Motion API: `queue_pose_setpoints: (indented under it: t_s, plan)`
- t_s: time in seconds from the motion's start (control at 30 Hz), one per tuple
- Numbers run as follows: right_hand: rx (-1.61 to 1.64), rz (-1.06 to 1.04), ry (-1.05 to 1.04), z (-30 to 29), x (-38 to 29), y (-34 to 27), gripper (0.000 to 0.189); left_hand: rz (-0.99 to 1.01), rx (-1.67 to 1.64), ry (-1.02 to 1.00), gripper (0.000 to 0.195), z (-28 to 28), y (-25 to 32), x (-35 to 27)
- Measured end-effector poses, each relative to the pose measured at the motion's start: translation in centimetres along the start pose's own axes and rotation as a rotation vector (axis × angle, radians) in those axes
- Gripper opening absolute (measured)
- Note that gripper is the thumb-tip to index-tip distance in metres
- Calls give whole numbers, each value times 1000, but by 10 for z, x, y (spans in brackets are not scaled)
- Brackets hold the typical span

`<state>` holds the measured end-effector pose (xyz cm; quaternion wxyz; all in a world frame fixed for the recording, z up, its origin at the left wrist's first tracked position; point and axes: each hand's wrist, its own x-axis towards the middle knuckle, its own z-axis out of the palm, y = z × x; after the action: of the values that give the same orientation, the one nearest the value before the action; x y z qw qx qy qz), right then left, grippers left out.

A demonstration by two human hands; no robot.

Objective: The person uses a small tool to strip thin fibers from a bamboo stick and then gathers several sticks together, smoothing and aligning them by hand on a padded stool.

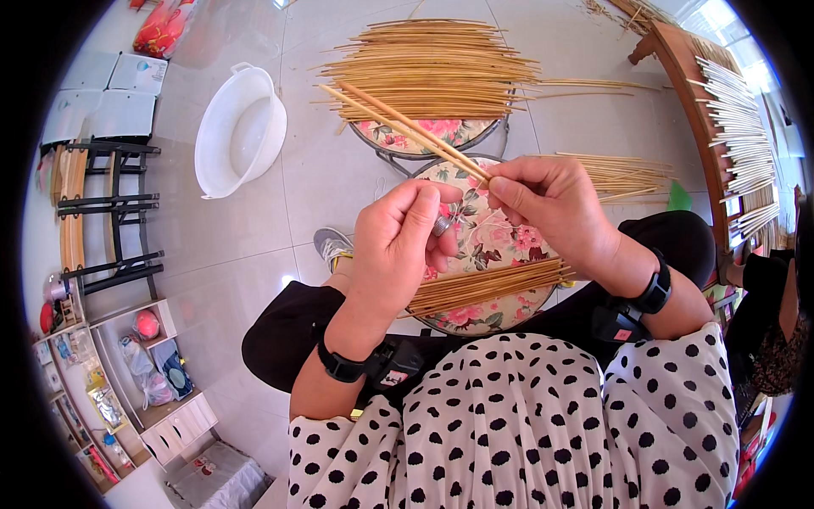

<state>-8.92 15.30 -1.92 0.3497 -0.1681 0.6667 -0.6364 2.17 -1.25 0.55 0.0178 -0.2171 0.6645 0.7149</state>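
Note:
Between the thumb and fingers of my right hand (550,203) are the ends of a few thin wooden sticks (407,130), which point up and to the left. My left hand (407,238) is curled just left of them, with a ring or thimble of grey metal (442,225) at its fingers. Fine white thread (474,223) hangs between the hands; whether the left fingers pinch it is unclear. Below lies a floral-covered round stool (499,238), bearing a small bundle of brown sticks (489,287) near my lap.
A second floral stool (432,137) ahead carries a wide pile of sticks (432,70). More sticks (620,175) lie to the right. A white plastic tub (241,133) stands on the left floor. At far right, a wooden bench (693,127) holds pale sticks (741,140); a person (772,331) is beside it.

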Motion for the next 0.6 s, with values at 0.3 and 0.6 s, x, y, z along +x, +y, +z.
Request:
queue_pose_setpoints:
  t_s: [0.3,0.6]
  plan:
    - [-43,-45,-4,1,-1,3,17,19,105,-37,13,8,-3,-1]
    - [-21,-64,23,4,-4,3,17,179,273,97,7,15,-11,-5]
